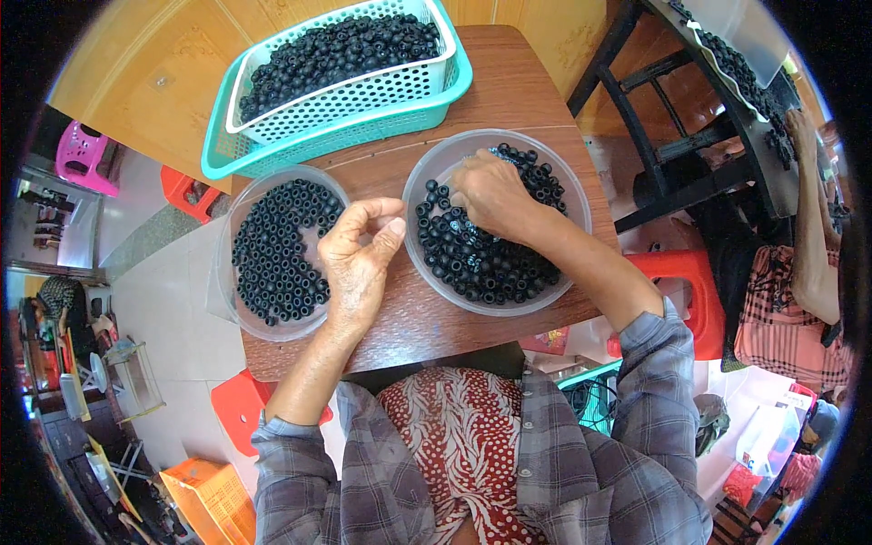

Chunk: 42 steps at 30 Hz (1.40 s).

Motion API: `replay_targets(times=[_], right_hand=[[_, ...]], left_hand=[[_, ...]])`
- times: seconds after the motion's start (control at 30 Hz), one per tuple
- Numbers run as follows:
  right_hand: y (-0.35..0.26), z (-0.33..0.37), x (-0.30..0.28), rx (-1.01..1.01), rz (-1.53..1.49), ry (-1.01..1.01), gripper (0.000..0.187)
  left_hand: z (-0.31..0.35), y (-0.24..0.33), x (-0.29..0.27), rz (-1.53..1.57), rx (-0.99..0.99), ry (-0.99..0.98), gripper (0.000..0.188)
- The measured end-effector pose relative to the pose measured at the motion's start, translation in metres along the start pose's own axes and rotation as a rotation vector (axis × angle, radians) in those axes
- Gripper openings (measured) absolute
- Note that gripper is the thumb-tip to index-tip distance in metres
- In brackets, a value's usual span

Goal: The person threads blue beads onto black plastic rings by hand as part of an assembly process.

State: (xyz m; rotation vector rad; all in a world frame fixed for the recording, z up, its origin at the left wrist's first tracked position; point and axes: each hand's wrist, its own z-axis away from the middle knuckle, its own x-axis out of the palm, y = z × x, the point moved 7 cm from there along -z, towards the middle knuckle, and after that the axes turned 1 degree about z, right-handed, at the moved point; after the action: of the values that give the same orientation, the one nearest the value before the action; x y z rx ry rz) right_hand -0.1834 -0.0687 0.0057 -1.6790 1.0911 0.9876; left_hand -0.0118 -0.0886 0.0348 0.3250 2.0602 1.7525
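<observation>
Head view: right hand (495,193) reaches inside the large tub (437,162), over its black beads (472,263); fingertips hidden, so cannot tell whether anything is held. Left hand (354,263) hangs just left of the large tub's rim, thumb and forefinger curled nearly together; nothing visible between them, though a small bead could be hidden. Second tub (311,243), holding ring-like beads (272,245), left of the large tub. White basket (345,107), heaped with more, sits in a teal basket (336,143) behind and left of it. Step in hand, by judgement: picking through the large tub; next move would call for a light pinch and a lift over its rim. Table (400,336) ends close by that tub's right and near sides; more wood shows behind it.
</observation>
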Motion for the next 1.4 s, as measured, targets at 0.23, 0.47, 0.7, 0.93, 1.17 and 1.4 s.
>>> replay_targets(times=[0.23,0.47,0.7,0.93,1.17,1.4], right_hand=[[-0.002,0.020,-0.029,0.397,-0.956,0.121,0.013],[-0.024,0.037,-0.030,0.481,-1.363,0.162,0.014],[-0.033,0.044,-0.031,0.474,-1.360,0.230,0.013],[-0.044,0.055,-0.028,0.602,-1.500,0.182,0.016],[-0.048,0.056,-0.011,0.694,-1.718,0.109,0.020],[-0.040,0.056,-0.011,0.671,-1.667,0.110,0.016]], left_hand=[[0.005,-0.007,0.028,0.317,-0.063,-0.013,0.022],[0.013,0.001,0.042,0.368,0.010,0.065,0.025],[0.020,0.008,0.037,0.242,0.109,0.133,0.024],[0.028,0.044,0.036,-0.425,0.582,0.167,0.026],[0.028,0.057,0.036,-0.457,0.647,0.164,0.027],[0.026,0.075,0.044,-0.648,0.895,-0.043,0.034]])
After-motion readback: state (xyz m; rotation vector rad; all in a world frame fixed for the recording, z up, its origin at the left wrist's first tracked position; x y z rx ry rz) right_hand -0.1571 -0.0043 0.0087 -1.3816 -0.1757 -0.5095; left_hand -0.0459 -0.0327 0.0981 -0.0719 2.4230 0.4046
